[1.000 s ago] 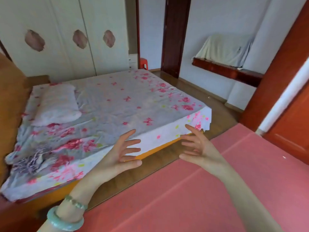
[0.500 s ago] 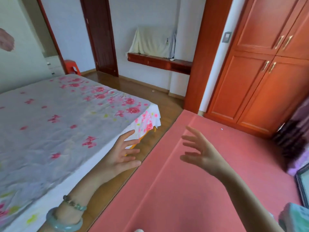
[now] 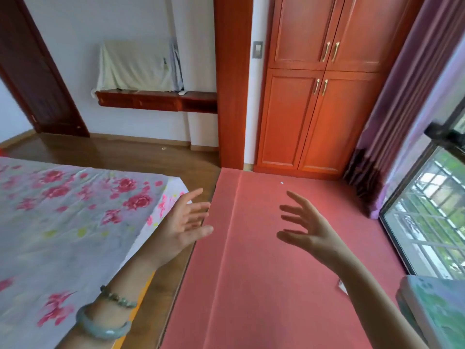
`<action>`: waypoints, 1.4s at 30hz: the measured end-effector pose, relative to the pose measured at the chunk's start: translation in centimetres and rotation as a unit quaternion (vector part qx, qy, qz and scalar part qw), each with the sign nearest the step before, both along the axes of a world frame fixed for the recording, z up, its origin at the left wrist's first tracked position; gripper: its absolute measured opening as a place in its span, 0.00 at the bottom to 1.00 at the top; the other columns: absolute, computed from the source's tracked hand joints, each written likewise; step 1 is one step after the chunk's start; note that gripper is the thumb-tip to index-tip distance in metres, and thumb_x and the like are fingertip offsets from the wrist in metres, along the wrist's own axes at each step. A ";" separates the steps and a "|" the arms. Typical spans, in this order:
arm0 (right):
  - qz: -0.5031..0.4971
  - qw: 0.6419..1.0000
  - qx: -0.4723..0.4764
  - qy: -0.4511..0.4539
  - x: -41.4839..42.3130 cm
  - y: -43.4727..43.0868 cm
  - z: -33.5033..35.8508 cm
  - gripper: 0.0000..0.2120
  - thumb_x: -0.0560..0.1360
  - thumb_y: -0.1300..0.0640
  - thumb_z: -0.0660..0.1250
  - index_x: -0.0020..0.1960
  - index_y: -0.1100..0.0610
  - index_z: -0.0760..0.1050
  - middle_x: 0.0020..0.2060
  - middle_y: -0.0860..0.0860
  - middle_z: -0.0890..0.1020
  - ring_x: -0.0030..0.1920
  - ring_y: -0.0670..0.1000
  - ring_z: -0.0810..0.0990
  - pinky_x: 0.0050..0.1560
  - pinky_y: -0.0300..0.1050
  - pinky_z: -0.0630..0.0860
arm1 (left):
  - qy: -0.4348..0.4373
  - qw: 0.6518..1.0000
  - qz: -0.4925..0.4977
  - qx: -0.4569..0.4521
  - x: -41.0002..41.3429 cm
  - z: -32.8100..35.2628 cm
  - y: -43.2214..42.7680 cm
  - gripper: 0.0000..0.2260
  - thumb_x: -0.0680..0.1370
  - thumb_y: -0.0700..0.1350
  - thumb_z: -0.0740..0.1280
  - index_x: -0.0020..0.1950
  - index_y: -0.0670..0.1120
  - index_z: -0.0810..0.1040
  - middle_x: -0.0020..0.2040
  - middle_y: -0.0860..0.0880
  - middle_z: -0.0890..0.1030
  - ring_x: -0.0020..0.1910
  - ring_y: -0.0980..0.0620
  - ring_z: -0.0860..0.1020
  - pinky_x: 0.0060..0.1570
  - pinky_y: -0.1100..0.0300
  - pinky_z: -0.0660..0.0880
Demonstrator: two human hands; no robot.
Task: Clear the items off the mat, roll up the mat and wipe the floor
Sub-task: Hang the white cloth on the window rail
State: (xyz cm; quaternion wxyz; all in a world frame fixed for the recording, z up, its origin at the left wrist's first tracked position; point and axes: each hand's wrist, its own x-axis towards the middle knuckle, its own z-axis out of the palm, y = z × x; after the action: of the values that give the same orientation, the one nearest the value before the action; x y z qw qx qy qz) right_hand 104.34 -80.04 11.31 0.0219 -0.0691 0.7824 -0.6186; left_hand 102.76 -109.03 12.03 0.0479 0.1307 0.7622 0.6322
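Hands hung empty, left hand [image 3: 185, 224] and right hand [image 3: 305, 229] each with grip spread; rolling the mat [image 3: 264, 273] risked trapping the box [image 3: 437, 311] at its right edge.

This is a bedroom in a home. A bed [image 3: 63, 222] with a grey sheet printed in red flowers fills the left side, its corner near the red mat [image 3: 276, 273] that covers the floor between the bed and the window [image 3: 427, 210]. A tall built-in wardrobe [image 3: 314, 96] of orange-brown wood with brass handles stands at the mat's far edge, beside purple curtains [image 3: 392, 122] hanging down the right wall. A dark wooden door [image 3: 37, 71] stands at far left, and a wall-mounted wooden shelf [image 3: 156, 102] carries something draped under a pale cloth [image 3: 133, 66]. The bare floor [image 3: 113, 152] is brown wood boards.
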 end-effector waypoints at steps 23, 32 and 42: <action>-0.230 0.973 0.012 -0.017 -26.7 23.8 -3.9 0.40 0.66 0.64 0.77 0.66 0.35 0.62 0.62 0.48 0.74 0.61 0.46 0.75 0.58 0.47 0.76 | -0.021 0.968 -0.246 -0.043 -39.1 -4.2 27.5 0.41 0.63 0.53 0.76 0.72 0.58 0.60 0.65 0.53 0.73 0.62 0.55 0.75 0.59 0.58 0.74; -0.375 0.926 -0.002 -0.048 -30.1 33.2 -5.2 0.39 0.67 0.65 0.75 0.70 0.43 0.62 0.62 0.47 0.74 0.60 0.43 0.75 0.57 0.45 0.76 | -0.031 0.920 -0.387 -0.055 -49.8 -5.9 42.1 0.40 0.64 0.52 0.75 0.71 0.59 0.60 0.65 0.54 0.73 0.62 0.56 0.75 0.59 0.58 0.74; -0.564 0.824 -0.016 -0.056 -35.3 41.3 -6.9 0.39 0.66 0.64 0.76 0.64 0.35 0.61 0.60 0.50 0.74 0.61 0.46 0.75 0.56 0.43 0.76 | -0.025 0.813 -0.575 -0.093 -60.3 -7.2 61.2 0.40 0.63 0.43 0.75 0.71 0.54 0.62 0.63 0.50 0.75 0.59 0.58 0.77 0.59 0.66 0.72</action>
State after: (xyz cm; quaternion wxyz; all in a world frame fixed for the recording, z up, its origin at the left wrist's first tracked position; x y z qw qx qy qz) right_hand 69.08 -38.71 4.46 -0.2883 0.4189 0.6719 -0.5384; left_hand 42.45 -47.79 4.78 0.4332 0.5241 0.6018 0.4189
